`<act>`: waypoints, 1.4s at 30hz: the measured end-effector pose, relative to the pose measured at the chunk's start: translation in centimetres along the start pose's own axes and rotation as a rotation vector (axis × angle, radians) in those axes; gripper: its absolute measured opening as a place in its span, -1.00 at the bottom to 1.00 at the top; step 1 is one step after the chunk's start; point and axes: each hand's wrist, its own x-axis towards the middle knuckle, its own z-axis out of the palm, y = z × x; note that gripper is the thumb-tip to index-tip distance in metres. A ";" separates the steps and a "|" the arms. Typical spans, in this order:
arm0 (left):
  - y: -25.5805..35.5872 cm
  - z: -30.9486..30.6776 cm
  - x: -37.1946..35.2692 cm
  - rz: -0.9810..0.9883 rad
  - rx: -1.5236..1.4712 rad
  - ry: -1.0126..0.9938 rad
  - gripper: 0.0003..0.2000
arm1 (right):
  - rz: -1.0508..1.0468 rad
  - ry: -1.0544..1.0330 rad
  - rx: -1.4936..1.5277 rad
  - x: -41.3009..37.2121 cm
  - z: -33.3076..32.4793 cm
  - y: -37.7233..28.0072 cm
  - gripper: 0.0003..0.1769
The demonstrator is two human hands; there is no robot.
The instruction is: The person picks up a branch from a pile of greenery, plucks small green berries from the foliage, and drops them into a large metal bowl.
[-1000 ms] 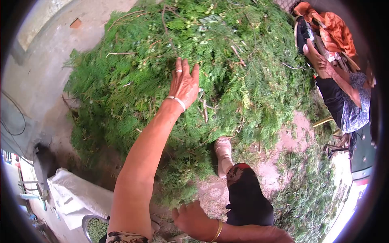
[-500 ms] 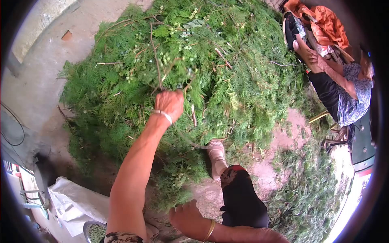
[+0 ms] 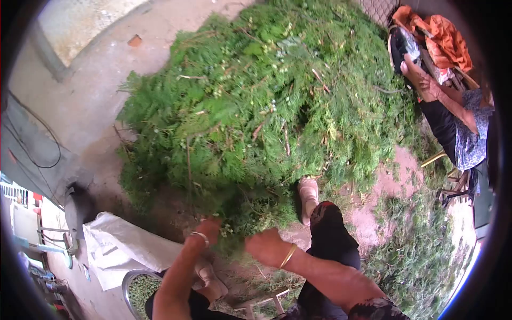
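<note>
Sprig of feathery green foliage gripped by left hand; right hand fisted against its soft fronds

The branch was a bushy green sprig of feathery, fern-like foliage dotted with small pale-green berries. It sat low at the near edge of the heap, its leafy mass between the left hand and the right hand. The left hand was closed on it. Whether the right hand gripped it could not be told. The heap of the same cut greenery lay piled high on the ground, with thin brown twigs poking through.
</note>
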 end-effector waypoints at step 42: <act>19.6 -19.7 46.5 0.056 0.474 0.230 -0.81 | 0.272 0.495 0.107 -11.8 -1.7 1.2 -0.73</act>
